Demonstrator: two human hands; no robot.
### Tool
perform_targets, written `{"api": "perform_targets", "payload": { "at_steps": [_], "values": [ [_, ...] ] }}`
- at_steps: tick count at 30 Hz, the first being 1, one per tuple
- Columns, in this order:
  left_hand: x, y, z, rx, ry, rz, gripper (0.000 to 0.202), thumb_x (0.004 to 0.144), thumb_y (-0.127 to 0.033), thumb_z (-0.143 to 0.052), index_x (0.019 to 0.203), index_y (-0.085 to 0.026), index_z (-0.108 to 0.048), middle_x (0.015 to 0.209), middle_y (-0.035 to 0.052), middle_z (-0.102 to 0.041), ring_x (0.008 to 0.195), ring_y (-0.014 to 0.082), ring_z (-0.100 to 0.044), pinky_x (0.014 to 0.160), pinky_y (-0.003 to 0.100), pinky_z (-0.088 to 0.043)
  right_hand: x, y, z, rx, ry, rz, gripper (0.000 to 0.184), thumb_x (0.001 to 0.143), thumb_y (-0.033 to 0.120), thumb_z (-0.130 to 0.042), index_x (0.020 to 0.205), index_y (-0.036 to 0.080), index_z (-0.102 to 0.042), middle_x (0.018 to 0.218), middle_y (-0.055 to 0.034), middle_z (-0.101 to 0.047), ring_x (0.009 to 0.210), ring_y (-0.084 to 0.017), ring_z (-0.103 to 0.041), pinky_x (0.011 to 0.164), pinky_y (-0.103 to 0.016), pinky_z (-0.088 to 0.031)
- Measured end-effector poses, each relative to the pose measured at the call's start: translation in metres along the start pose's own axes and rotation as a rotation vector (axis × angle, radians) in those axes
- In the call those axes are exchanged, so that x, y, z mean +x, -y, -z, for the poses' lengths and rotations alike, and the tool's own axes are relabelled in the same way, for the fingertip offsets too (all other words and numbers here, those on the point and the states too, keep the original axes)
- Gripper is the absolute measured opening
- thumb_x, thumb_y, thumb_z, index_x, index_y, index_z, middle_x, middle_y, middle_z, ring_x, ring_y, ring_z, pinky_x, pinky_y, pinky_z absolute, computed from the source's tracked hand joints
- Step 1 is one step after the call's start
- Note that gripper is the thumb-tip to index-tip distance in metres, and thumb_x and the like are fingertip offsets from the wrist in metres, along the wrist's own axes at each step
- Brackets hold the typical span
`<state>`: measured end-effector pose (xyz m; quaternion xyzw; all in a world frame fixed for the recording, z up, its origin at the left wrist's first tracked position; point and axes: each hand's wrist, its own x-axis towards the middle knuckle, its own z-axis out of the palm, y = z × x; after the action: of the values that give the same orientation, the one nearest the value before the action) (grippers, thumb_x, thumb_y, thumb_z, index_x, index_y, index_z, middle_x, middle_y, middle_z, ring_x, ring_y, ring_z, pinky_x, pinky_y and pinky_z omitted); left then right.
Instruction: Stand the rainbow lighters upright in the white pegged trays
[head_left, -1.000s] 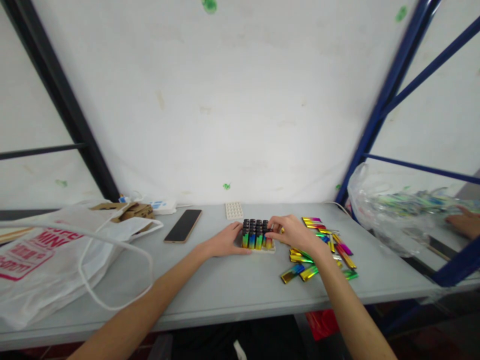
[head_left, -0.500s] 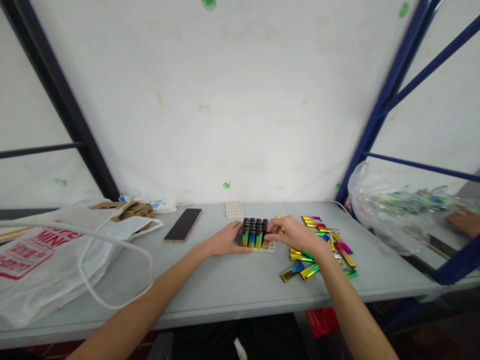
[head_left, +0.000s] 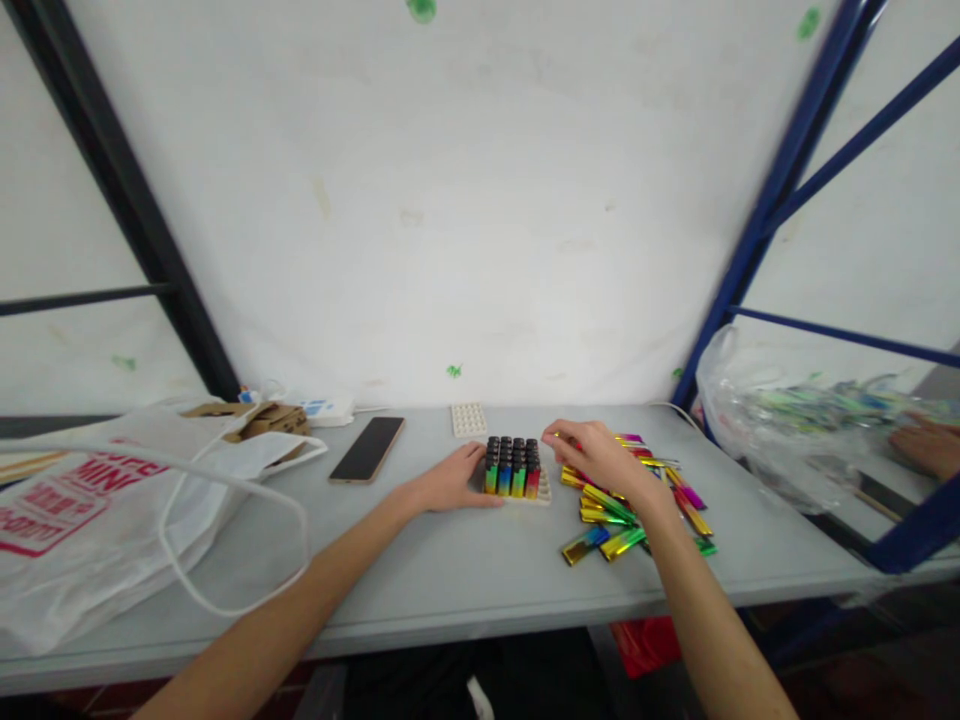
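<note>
Several lighters [head_left: 513, 468] with black tops and shiny coloured bodies stand upright in rows in a white holed tray [head_left: 545, 494]. A strip of holes shows at the tray's right end. My left hand [head_left: 454, 478] grips the left end of the tray and lighters, thumb in front and fingers behind. To the right, my right hand [head_left: 592, 455] hovers over the near-left part of a loose pile of shiny, multicoloured lighters [head_left: 607, 505]. Its fingers are bent and a little apart, and I see nothing held in them. The hand hides part of the pile.
An empty white holed tray [head_left: 469, 420] lies by the wall. Left of it are a phone [head_left: 368, 450] and a white plastic bag [head_left: 112, 510]. At right, a clear plastic bag [head_left: 772, 410] sits beside a blue frame post [head_left: 742, 250]; another person's hand [head_left: 930, 445] is beyond.
My right hand has come off the lighter at the right end of the front row and moved right, towards the pile. My left hand has stayed in place.
</note>
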<state>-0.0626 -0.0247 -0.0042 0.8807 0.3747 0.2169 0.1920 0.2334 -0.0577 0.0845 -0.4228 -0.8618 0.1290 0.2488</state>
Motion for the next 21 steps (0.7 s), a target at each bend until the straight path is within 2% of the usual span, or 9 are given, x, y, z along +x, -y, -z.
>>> {"api": "perform_targets", "payload": {
  "at_steps": [2, 6, 10, 13, 16, 19, 21],
  "values": [
    [0.000, 0.001, 0.000, 0.002, -0.005, 0.004, 0.084, 0.076, -0.065, -0.084, 0.140, -0.017, -0.056, 0.139, 0.0163, -0.059, 0.131, 0.0382, -0.055, 0.117, 0.052, -0.042, 0.000, -0.015, 0.003, -0.087, -0.027, -0.028, 0.032, 0.108, 0.036, -0.047, 0.105, 0.018, -0.074, 0.084, -0.0056, -0.076, 0.078, -0.019, -0.069, 0.076, -0.029, -0.049],
    [0.000, 0.002, -0.001, -0.005, -0.010, 0.008, 0.086, 0.075, -0.067, -0.084, 0.141, -0.018, -0.056, 0.140, 0.0160, -0.058, 0.131, 0.0382, -0.055, 0.117, 0.052, -0.043, -0.003, -0.055, -0.003, -0.247, -0.041, -0.147, 0.024, 0.102, 0.029, -0.056, 0.108, 0.014, -0.075, 0.111, -0.0148, -0.075, 0.099, -0.024, -0.070, 0.090, -0.032, -0.049],
    [-0.001, 0.002, -0.001, -0.004, -0.007, 0.014, 0.086, 0.076, -0.067, -0.083, 0.141, -0.017, -0.055, 0.141, 0.0164, -0.058, 0.131, 0.0383, -0.055, 0.117, 0.053, -0.042, -0.005, -0.080, -0.015, -0.260, 0.112, -0.258, 0.030, 0.094, 0.037, -0.071, 0.110, 0.013, -0.076, 0.110, -0.0164, -0.075, 0.096, -0.026, -0.071, 0.087, -0.034, -0.051],
    [-0.001, 0.002, 0.000, 0.003, -0.004, 0.016, 0.086, 0.076, -0.066, -0.083, 0.142, -0.018, -0.055, 0.142, 0.0165, -0.057, 0.131, 0.0383, -0.054, 0.117, 0.054, -0.041, -0.005, -0.086, -0.020, -0.231, 0.199, -0.282, 0.025, 0.088, 0.037, -0.076, 0.100, 0.015, -0.077, 0.100, -0.0135, -0.077, 0.089, -0.027, -0.071, 0.080, -0.034, -0.051],
    [-0.001, 0.002, 0.000, 0.000, -0.009, 0.008, 0.085, 0.076, -0.065, -0.084, 0.142, -0.019, -0.055, 0.141, 0.0157, -0.058, 0.130, 0.0379, -0.055, 0.116, 0.054, -0.042, -0.004, -0.087, -0.022, -0.227, 0.190, -0.279, 0.016, 0.091, 0.032, -0.072, 0.094, 0.016, -0.075, 0.098, -0.0122, -0.078, 0.089, -0.026, -0.071, 0.079, -0.033, -0.049],
    [-0.001, 0.000, 0.001, -0.008, -0.014, 0.011, 0.085, 0.075, -0.065, -0.084, 0.141, -0.019, -0.056, 0.141, 0.0159, -0.059, 0.131, 0.0389, -0.055, 0.117, 0.054, -0.042, -0.003, -0.086, -0.022, -0.162, 0.096, -0.241, 0.023, 0.100, 0.035, -0.059, 0.108, 0.016, -0.070, 0.103, -0.0124, -0.079, 0.090, -0.025, -0.072, 0.079, -0.033, -0.049],
    [-0.001, -0.002, 0.001, -0.012, -0.013, 0.010, 0.085, 0.075, -0.064, -0.084, 0.141, -0.018, -0.057, 0.141, 0.0158, -0.059, 0.131, 0.0396, -0.055, 0.118, 0.053, -0.042, -0.002, -0.081, -0.020, -0.090, 0.019, -0.215, 0.028, 0.104, 0.037, -0.052, 0.118, 0.017, -0.066, 0.099, -0.0108, -0.079, 0.086, -0.023, -0.072, 0.079, -0.032, -0.049]
  ]
}}
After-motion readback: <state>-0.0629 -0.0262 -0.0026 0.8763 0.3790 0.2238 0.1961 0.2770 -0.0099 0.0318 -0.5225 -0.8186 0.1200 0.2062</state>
